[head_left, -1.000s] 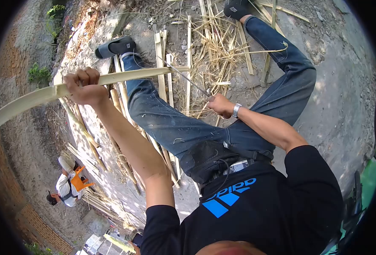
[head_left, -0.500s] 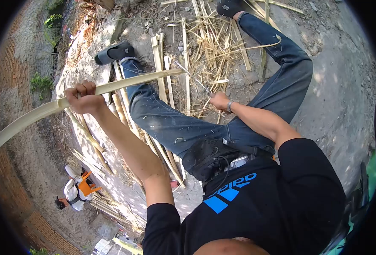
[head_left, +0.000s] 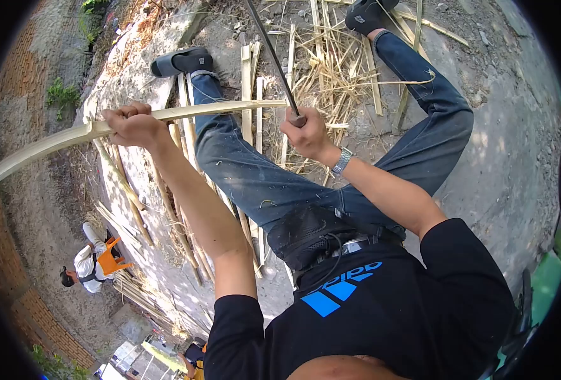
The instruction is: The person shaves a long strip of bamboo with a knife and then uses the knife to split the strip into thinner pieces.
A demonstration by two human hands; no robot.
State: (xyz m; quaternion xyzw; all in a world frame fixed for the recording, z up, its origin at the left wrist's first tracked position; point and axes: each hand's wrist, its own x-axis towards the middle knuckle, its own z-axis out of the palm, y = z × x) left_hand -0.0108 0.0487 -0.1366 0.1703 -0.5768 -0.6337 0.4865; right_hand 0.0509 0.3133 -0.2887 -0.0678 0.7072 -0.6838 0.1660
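My left hand [head_left: 131,126] is closed around a long split bamboo strip [head_left: 46,144], which bows down to the left. The strip's other end reaches over my thigh toward my right hand [head_left: 307,134]. That hand is wrapped around the handle of a long, narrow-bladed knife [head_left: 273,54]. Its dark blade points away from me and crosses close by the strip's right end, just above my fist. Part of the handle is hidden in my fingers.
Between my outstretched legs lie a heap of bamboo shavings [head_left: 334,82] and several split strips [head_left: 247,95]. More bamboo poles [head_left: 125,183] lie to the left. A person [head_left: 93,266] with an orange chair is farther off, and another person [head_left: 196,362] shows at the bottom edge.
My right hand has come up to the strip's right end, and the knife has swung to point away from me. My left hand keeps its hold. Another person has appeared at the bottom edge.
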